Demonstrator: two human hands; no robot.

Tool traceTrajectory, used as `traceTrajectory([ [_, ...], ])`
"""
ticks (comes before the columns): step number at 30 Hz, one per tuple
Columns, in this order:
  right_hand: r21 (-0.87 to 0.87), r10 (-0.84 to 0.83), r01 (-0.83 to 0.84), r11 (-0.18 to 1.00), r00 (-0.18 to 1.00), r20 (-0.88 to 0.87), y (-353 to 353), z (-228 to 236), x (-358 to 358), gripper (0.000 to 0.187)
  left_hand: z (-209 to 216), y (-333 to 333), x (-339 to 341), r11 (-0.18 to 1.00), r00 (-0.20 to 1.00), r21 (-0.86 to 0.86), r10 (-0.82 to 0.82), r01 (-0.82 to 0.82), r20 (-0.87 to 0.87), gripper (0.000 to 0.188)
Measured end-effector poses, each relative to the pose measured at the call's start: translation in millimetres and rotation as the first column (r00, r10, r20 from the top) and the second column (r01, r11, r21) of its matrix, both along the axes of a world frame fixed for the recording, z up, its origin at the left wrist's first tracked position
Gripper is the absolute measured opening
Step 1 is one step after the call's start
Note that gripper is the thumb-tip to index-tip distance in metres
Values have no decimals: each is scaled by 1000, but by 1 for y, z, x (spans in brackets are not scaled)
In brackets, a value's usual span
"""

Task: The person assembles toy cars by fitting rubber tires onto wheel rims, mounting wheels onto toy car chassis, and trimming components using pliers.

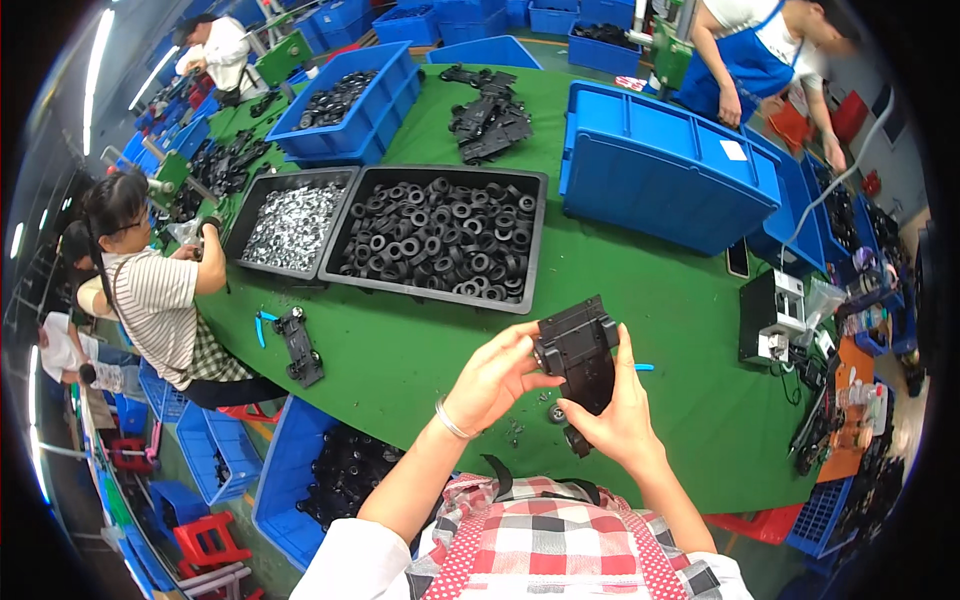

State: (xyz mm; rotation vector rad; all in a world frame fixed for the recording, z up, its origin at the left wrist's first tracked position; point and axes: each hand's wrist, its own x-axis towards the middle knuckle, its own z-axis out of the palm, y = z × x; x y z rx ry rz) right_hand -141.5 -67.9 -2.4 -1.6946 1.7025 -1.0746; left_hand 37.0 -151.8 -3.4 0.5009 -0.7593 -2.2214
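Note:
Over the near middle of the green table I hold a black toy-car chassis (pixel 577 340), tilted up between both hands. My left hand (pixel 497 372) grips its left edge near a wheel, with thumb and fingers closed on it. On the other side my right hand (pixel 622 415) has its fingers along the right edge and its thumb at the lower end. A small wheel with a pale hub (pixel 557 412) shows just below the chassis. A blue handle end (pixel 645 367) sticks out beside my right hand; the rest of it is hidden.
Ahead stand a black tray of rubber tyres (pixel 440 235) and a tray of shiny small parts (pixel 292 225). Another chassis (pixel 299 348) lies left beside blue-handled pliers (pixel 262 328). Blue bins (pixel 665 165) stand farther back. A co-worker (pixel 155 285) sits left; another person stands back right.

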Motion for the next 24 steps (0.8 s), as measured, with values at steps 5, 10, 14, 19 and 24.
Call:
traceTrajectory([
  [5, 241, -83, -53, 969, 849, 522, 9, -6, -10, 104, -6, 10, -10, 997, 986, -47, -49, 57, 162, 45],
  [10, 364, -225, -229, 903, 469, 854, 9, -14, -6, 94, 2, 9, -4, 921, 930, -382, 71, 77, 360, 44],
  [14, 392, -287, -401, 828, 298, 910, 9, -14, 1, 89, 7, 9, 2, 905, 925, -423, 118, 50, 361, 43],
  [19, 343, -282, -483, 806, 197, 939, 10, -18, 10, 85, 6, 12, 15, 906, 931, -422, 129, 29, 342, 43],
  [24, 282, -135, -302, 911, 427, 894, 12, -20, 16, 104, 14, 17, 24, 889, 933, -457, 146, 23, 330, 41],
])
